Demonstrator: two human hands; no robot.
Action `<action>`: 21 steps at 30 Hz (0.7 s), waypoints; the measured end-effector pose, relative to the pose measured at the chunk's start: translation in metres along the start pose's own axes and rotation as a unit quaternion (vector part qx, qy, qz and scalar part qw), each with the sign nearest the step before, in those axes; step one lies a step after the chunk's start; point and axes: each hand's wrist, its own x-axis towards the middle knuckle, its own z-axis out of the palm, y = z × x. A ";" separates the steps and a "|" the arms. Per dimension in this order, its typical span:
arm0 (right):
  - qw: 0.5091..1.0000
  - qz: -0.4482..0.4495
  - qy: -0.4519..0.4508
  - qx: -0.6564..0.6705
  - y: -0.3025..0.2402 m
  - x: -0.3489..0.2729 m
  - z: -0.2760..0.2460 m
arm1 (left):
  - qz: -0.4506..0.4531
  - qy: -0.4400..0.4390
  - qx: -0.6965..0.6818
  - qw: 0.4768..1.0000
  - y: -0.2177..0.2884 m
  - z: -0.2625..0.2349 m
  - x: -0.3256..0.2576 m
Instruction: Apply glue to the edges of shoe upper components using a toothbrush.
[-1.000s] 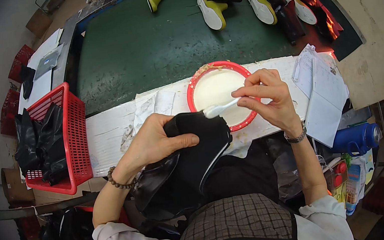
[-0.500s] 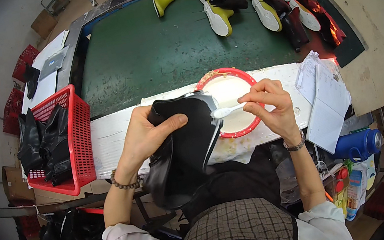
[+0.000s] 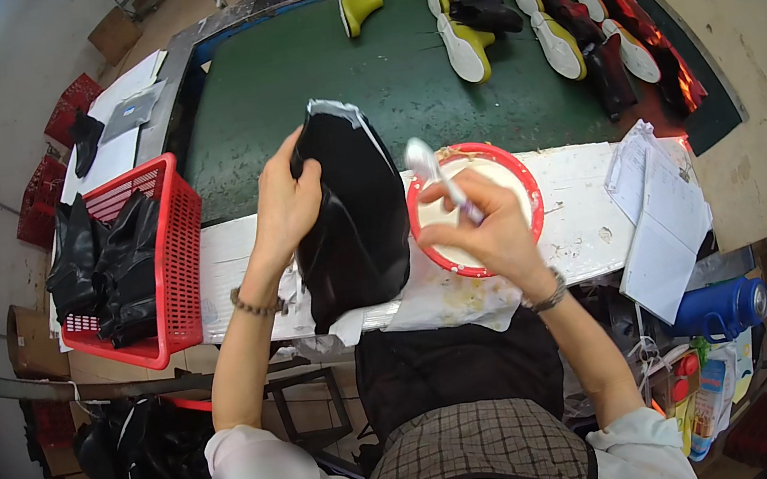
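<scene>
Item 1: black boot upper (image 3: 354,214), qty 1, in my L hand (image 3: 287,195), L fingers pinching its L edge nr top; hangs over white surface (image 3: 581,206), L of red-rimmed bowl (image 3: 533,189), apart from it.

Item 2: white brush (image 3: 439,179), qty 1, in my R hand (image 3: 486,217); R fingers closed round handle, exact grip blurred; brush head up, nr bowl's L rim.

Chg vs ½ sec ago: brush was on upper's edge, now off it, w/ a gap between; upper swung L & stands more upright, clear of bowl. White smear (image 3: 336,108) shows along top edge & down upper R side. Means, I'd judge: that stretch is coated, brush betw. strokes; can't tell if coat's complete.

Also: red basket (image 3: 171,275), far L, w/ black boots (image 3: 103,261) inside.
</scene>
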 end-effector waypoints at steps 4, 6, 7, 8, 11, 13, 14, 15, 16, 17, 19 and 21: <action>0.995 -0.093 -0.033 0.021 -0.001 -0.002 0.047 | -0.018 0.066 -0.009 0.998 -0.005 -0.003 0.032; 0.996 -0.031 -0.085 -0.022 -0.002 0.000 0.055 | -0.120 0.037 -0.138 0.983 0.009 -0.006 0.035; 0.992 -0.002 -0.116 -0.045 -0.003 0.002 0.054 | -0.118 0.036 -0.138 0.983 0.010 -0.008 0.035; 0.992 -0.003 -0.114 -0.046 -0.005 0.003 0.054 | -0.089 -0.012 -0.207 0.974 0.009 -0.012 0.032; 0.998 -0.064 -0.023 -0.002 -0.009 0.002 0.043 | -0.036 -0.151 -0.241 0.958 0.019 -0.016 -0.004; 0.995 -0.097 -0.010 0.021 -0.016 0.005 0.036 | 0.193 -0.137 -0.023 0.971 0.009 -0.004 -0.034; 0.993 -0.100 -0.019 0.053 -0.019 0.005 0.035 | 0.166 -0.120 -0.001 0.979 0.011 0.002 -0.048; 0.994 -0.098 -0.015 0.051 -0.021 0.003 0.035 | 0.138 -0.104 0.021 0.985 0.014 0.009 -0.061; 0.993 -0.090 -0.039 0.066 -0.022 0.002 0.034 | 0.096 -0.107 -0.117 0.983 0.020 0.020 -0.070; 0.992 -0.080 -0.062 0.081 -0.023 -0.001 0.033 | 0.096 -0.114 -0.120 0.981 0.022 0.027 -0.073; 0.993 -0.070 -0.065 0.072 -0.025 -0.005 0.027 | 0.124 -0.025 -0.100 0.987 0.026 0.038 -0.079; 0.995 -0.068 -0.043 0.066 -0.022 -0.011 0.016 | 0.132 0.001 -0.095 0.987 0.027 0.048 -0.084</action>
